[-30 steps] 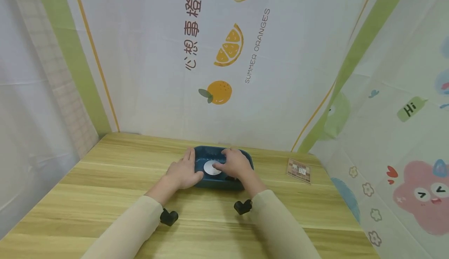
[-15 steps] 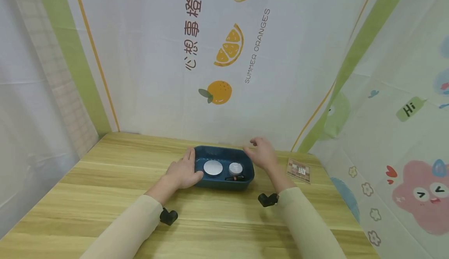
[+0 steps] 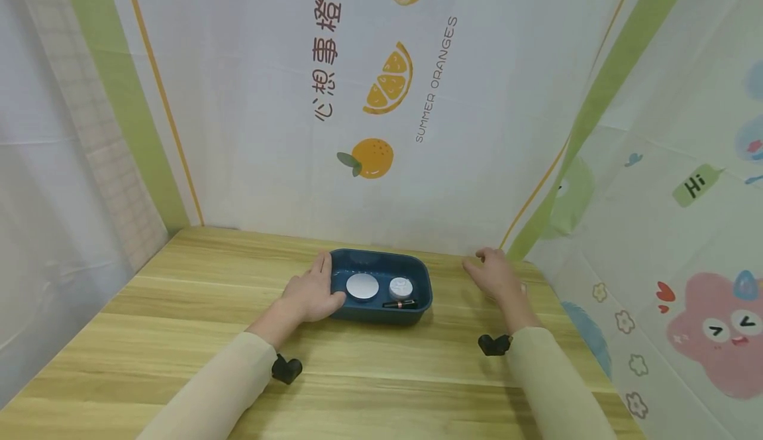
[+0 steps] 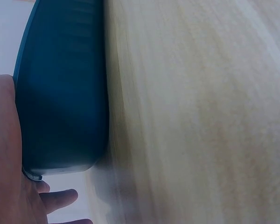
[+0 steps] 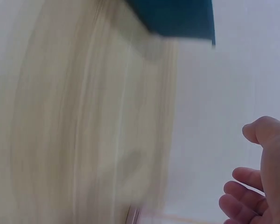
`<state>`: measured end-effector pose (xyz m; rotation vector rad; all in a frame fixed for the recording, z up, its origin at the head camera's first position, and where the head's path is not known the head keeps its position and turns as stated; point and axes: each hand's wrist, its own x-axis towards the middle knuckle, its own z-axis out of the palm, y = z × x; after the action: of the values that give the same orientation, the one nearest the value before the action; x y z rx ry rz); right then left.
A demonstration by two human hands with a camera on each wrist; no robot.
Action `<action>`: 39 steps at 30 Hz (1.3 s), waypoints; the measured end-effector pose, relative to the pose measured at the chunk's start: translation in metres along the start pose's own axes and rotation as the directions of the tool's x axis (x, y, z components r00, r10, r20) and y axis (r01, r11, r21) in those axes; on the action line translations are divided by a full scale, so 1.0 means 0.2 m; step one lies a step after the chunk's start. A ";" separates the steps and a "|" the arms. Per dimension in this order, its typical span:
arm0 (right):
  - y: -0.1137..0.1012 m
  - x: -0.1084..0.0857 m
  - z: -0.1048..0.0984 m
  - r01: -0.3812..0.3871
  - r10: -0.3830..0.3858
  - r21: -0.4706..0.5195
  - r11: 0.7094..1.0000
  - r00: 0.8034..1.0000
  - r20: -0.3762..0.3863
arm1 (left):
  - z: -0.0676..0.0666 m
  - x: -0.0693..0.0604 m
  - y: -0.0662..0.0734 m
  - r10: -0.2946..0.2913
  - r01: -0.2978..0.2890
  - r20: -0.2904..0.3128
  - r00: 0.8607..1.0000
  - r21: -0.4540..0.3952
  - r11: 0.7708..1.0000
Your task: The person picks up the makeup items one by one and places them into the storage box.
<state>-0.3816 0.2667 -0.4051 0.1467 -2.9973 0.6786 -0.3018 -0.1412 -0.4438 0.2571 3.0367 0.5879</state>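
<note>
My left hand (image 3: 311,293) rests on the left end of a dark blue rectangular box (image 3: 381,314), its fingers straight along the rim and its thumb over the near left corner. In the left wrist view, the fingers (image 4: 58,199) reach past the end of the box (image 4: 60,102). Inside the box lie a flat white disc (image 3: 362,286), a smaller white round container (image 3: 401,287) with a raised pattern, and a slim black tube (image 3: 399,304) with a pinkish band. My right hand (image 3: 498,275) holds nothing, fingers loosely bent, above a patterned card mostly hidden beneath it.
The box stands on a wood-grain table (image 3: 346,374), near its back edge. A white curtain (image 3: 268,162) with orange prints hangs right behind the table. Another printed cloth (image 3: 644,248) closes off the right side.
My right hand has left the inside of the box and moved right, over the card, uncovering the round container and the black tube. My left hand and the box have stayed put.
</note>
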 end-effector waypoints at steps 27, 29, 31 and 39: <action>0.34 -0.12 -0.01 -0.271 0.288 -0.230 0.935 0.957 0.042 | 0.01 0.01 0.00 -0.010 0.010 -0.001 1.000 -0.014 1.000; 0.34 -0.11 0.01 -0.302 0.317 -0.228 0.926 0.948 0.032 | 0.01 0.01 0.00 -0.011 0.011 0.003 1.000 -0.014 1.000; 0.33 -0.11 0.02 -0.324 0.338 -0.223 0.920 0.941 0.027 | 0.02 0.01 0.00 -0.012 0.012 0.006 1.000 -0.014 1.000; 0.33 -0.11 0.04 -0.300 0.317 -0.225 0.927 0.947 0.045 | 0.02 0.02 -0.01 -0.015 0.015 0.006 1.000 -0.010 1.000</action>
<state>-0.3678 0.3239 -0.4413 -0.3247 -3.1778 0.3670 -0.3048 -0.1410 -0.4473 0.2350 3.0262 0.5994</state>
